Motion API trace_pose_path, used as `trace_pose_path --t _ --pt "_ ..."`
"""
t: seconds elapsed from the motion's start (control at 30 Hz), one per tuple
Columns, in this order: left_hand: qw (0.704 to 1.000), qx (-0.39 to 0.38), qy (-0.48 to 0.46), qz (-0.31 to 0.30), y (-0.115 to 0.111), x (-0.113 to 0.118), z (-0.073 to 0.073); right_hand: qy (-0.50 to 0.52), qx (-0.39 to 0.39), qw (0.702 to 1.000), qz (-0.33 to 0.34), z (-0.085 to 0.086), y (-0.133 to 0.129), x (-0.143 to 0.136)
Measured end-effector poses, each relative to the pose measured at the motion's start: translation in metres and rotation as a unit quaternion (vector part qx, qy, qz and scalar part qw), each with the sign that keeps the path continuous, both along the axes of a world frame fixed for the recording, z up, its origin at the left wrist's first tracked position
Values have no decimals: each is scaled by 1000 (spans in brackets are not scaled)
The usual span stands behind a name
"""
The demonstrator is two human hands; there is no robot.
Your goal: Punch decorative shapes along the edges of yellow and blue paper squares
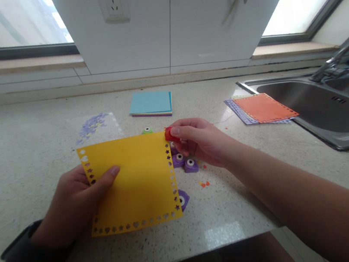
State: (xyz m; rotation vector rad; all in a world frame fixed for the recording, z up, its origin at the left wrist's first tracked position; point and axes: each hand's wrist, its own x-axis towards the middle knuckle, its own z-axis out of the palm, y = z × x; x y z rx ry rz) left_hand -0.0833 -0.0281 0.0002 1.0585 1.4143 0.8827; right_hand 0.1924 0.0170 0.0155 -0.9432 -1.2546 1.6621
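Observation:
My left hand (85,190) grips a yellow sheet of paper (142,175) by its left side, thumb on top and fingers behind. Small shaped holes run along the sheet's left, bottom and right edges. At the top right corner, my right hand (195,139) pinches a red craft punch (171,134), which sits over the paper's edge. Purple craft punches (191,165) stand on the counter beside and partly under the sheet; another purple punch (184,199) shows by its lower right edge. A green punch (147,130) peeks out behind the top edge.
A stack of blue-topped paper (150,102) lies at the back. Lilac and yellow cutouts (91,126) are heaped at the left. Punched orange sheets (264,107) rest on lilac ones by the steel sink (310,119). Orange bits (204,184) dot the counter (238,209).

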Motion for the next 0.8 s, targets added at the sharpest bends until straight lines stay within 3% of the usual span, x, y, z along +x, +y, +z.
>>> trace_pose_path --t 0.63,0.8 --pt "1000 7 23 8 2 0 -3 -66 -4 997 26 -5 0 -3" --pt "1000 -10 24 7 0 3 3 -66 3 997 29 -6 0 -2"
